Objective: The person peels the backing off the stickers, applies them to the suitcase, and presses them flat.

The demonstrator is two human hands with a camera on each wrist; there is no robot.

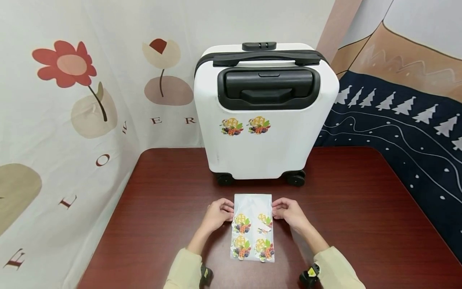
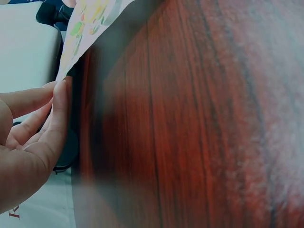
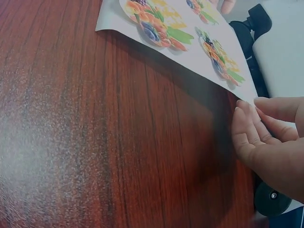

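A white sticker sheet (image 1: 252, 204) with several round fruit stickers is held by its two long sides in front of the suitcase. My left hand (image 1: 218, 216) pinches its left edge between thumb and fingers. On the opposite edge, my right hand (image 1: 288, 212) pinches it the same way. Both wrist views show the sheet tilted, raised off the tabletop. The upper right sticker (image 1: 264, 222) has a white patch across its lower part. Behind stands a white suitcase (image 1: 260, 152), upright, bearing two matching stickers, a left one (image 1: 232, 127) and a right one (image 1: 259, 125).
The suitcase rests on black wheels (image 1: 296, 178) at the back of a dark red wooden table (image 1: 162, 208). Its black carry handle (image 1: 267, 58) and recessed pull handle (image 1: 268, 89) face me. Printed cloths (image 1: 133, 60) hang behind and beside the table.
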